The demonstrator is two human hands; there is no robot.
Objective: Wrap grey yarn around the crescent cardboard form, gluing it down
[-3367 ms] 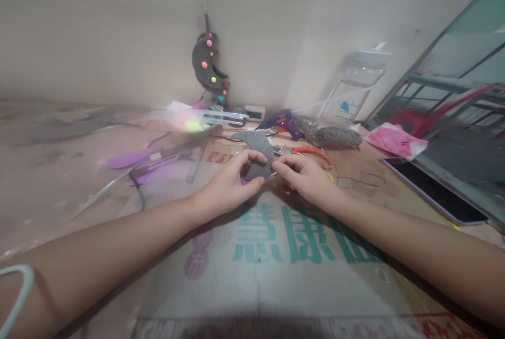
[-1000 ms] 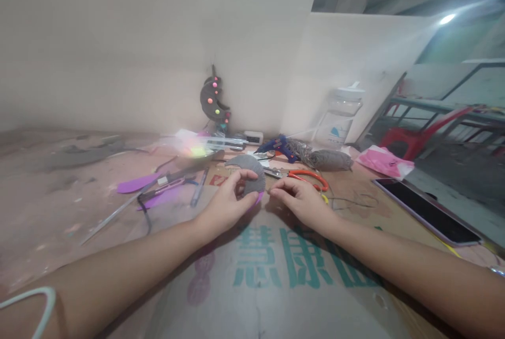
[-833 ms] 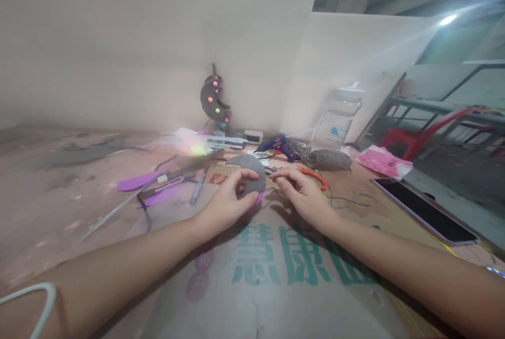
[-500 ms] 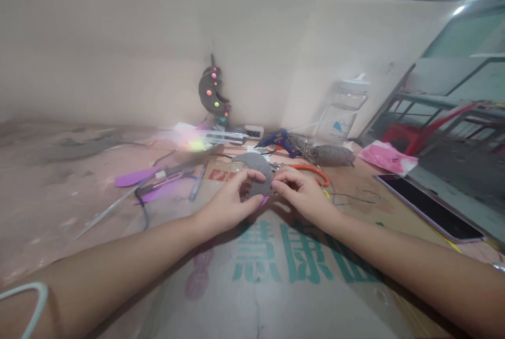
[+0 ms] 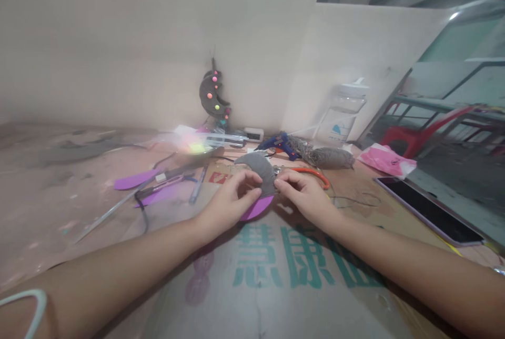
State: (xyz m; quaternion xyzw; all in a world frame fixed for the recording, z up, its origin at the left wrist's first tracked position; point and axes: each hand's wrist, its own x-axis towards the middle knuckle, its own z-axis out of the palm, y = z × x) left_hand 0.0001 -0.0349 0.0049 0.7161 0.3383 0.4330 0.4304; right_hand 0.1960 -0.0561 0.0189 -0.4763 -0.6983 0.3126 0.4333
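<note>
My left hand (image 5: 236,191) is closed on a crescent moon cutout (image 5: 259,164), thumb and fingers pinching its middle. Grey yarn covers its upper part in close wraps, while the lower end shows bare purple (image 5: 256,208). At the crescent's right edge, my right hand (image 5: 302,189) is closed in a pinch on the grey yarn; the strand between the fingertips is hardly visible. Behind the hands lies a bundle of grey yarn (image 5: 333,157), and a loose strand (image 5: 357,200) curls on the cardboard right of my right hand.
Orange-handled scissors (image 5: 315,171) lie just behind my right hand, with a blue glue gun (image 5: 282,144) beyond. A decorated grey crescent (image 5: 211,91) hangs at the wall. Purple pieces (image 5: 136,179) and a pen (image 5: 197,186) lie left; a phone (image 5: 428,210) and bottle (image 5: 343,110) stand right.
The crescent has turned in my left hand, so its pointed tip and more of the purple lower end show. My right hand stays at its right edge, shifted very slightly.
</note>
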